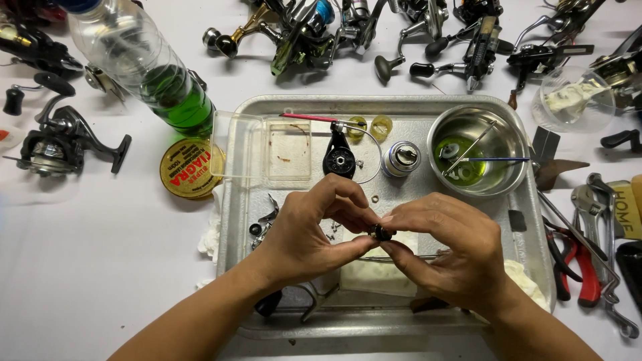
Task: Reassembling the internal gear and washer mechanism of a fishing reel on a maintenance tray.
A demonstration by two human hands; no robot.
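I hold a small dark round metal part (pixel 382 232) between both hands over the middle of the shallow silver metal tray (pixel 231 220). My left hand (pixel 304 234) pinches it from the left with thumb and fingertips pressed together on it; my right hand (pixel 448 251) meets it from the right, thumb and forefinger closed on the same piece, so the grip of each hand is tight on the part. Under my hands lies a white folded cloth pad (pixel 374 274). Farther up the tray sit a black fishing-reel body (pixel 339 157) with a thin wire bail, a silver reel spool (pixel 401 158) just beside it, and a round steel bowl (pixel 511 144) with green liquid and a thin brush across it. A clear plastic box lid (pixel 261 150) rests on the tray's left edge. On the white desk (pixel 100 267), a clear bottle with green liquid (pixel 154 73) lies tilted at upper left, and red-handled pliers (pixel 582 264) lie to the right of the tray.
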